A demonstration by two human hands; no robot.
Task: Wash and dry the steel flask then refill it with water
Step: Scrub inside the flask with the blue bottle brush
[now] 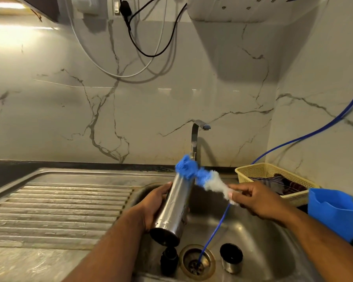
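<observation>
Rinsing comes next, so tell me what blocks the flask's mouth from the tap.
The blue head of the brush covers the mouth of the flask, which the left hand holds tilted toward the tap. The right hand grips the brush.

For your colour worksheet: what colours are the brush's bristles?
The brush bristles: blue and white; head view.

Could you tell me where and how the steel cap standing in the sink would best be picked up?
Grip the steel cap round its side wall, coming from above. It stands upright in the sink, right of the drain, clear of other things, so its round wall is free all round. The right hand looks nearer, though it holds the bottle brush.
</observation>
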